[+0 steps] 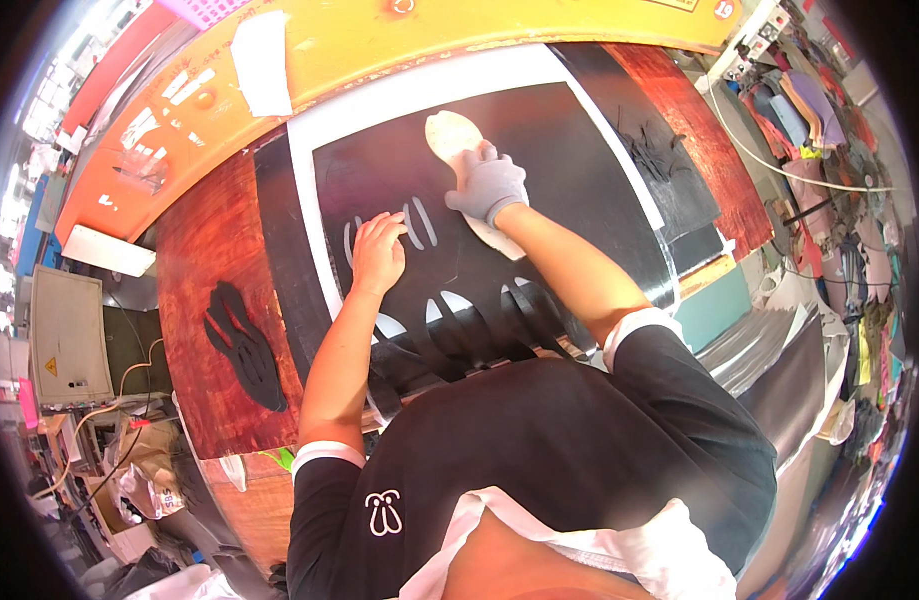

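Note:
A black sheet (569, 160) lies on a white sheet (304, 190) in front of me. My right hand (491, 185), in a grey glove, grips the middle of a pale, sole-shaped piece (451, 132) that lies on the black sheet. Both ends of that piece show beyond the glove; whether it has any depth or edge beneath, I cannot tell. My bare left hand (379, 250) rests with fingers stretched out over narrow curved slots (419, 222) in the sheet. Larger curved openings (449, 308) run along the sheet's near side.
Beyond the sheet stretches an orange machine beam (359, 60). Cut black strips (244, 350) lie stacked on the reddish board (204, 300) at left, with more black scraps (659, 150) at right. A grey electrical box (71, 335) stands far left; hanging pieces (809, 110) crowd the right.

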Demonstrator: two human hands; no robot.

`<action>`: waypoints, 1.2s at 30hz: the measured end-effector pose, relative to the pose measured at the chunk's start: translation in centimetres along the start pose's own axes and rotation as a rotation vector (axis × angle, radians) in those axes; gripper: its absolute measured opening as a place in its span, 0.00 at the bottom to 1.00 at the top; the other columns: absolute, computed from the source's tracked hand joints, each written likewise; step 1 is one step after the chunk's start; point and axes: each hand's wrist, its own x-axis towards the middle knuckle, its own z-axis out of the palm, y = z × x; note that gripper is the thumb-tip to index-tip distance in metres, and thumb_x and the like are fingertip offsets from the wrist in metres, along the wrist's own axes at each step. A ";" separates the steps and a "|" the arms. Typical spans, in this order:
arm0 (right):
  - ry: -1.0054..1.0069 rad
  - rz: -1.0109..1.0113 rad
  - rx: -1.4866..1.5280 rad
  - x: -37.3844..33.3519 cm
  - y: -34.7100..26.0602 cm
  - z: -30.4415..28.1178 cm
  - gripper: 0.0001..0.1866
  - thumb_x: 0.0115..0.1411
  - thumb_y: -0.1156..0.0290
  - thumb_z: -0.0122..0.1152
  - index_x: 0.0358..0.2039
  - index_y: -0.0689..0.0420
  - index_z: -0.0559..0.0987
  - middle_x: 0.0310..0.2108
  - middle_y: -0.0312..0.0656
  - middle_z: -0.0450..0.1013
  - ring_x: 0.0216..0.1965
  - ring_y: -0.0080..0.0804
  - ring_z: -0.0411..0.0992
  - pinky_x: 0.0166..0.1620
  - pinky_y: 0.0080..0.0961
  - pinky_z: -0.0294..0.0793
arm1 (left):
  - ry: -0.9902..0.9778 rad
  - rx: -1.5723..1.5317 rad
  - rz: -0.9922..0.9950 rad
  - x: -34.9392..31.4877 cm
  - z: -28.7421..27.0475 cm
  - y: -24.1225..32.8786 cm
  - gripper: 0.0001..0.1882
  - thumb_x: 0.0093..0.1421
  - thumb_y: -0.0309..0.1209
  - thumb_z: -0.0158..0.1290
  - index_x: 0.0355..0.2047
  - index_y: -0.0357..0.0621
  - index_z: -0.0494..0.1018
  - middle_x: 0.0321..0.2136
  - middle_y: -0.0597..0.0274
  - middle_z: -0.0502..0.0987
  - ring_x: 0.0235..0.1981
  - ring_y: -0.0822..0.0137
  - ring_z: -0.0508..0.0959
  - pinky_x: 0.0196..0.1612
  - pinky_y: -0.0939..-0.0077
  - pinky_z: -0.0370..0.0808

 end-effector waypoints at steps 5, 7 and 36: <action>0.154 -0.139 0.198 -0.7 3.3 0.6 0.41 0.46 0.45 0.59 0.55 0.59 0.65 0.59 0.53 0.58 0.57 0.52 0.61 0.56 0.39 0.64 | -0.121 -0.002 -0.137 2.1 0.5 -0.4 0.09 0.48 0.21 0.50 0.31 0.43 0.73 0.37 0.59 0.77 0.44 0.56 0.73 0.48 0.61 0.67; 0.207 -0.205 0.369 -1.7 6.2 0.0 0.43 0.47 0.44 0.58 0.57 0.62 0.63 0.59 0.55 0.58 0.57 0.51 0.60 0.58 0.38 0.61 | -0.056 -0.092 -0.141 4.5 1.3 -1.3 0.10 0.50 0.22 0.51 0.35 0.42 0.73 0.36 0.57 0.77 0.43 0.55 0.73 0.46 0.61 0.68; 0.544 -0.621 0.165 -4.6 10.1 5.4 0.42 0.29 0.49 0.71 0.43 0.62 0.70 0.43 0.52 0.68 0.45 0.55 0.68 0.48 0.44 0.68 | -0.128 -0.639 -0.559 18.5 12.0 -9.6 0.20 0.61 0.35 0.45 0.51 0.43 0.70 0.51 0.61 0.73 0.57 0.68 0.66 0.60 0.67 0.50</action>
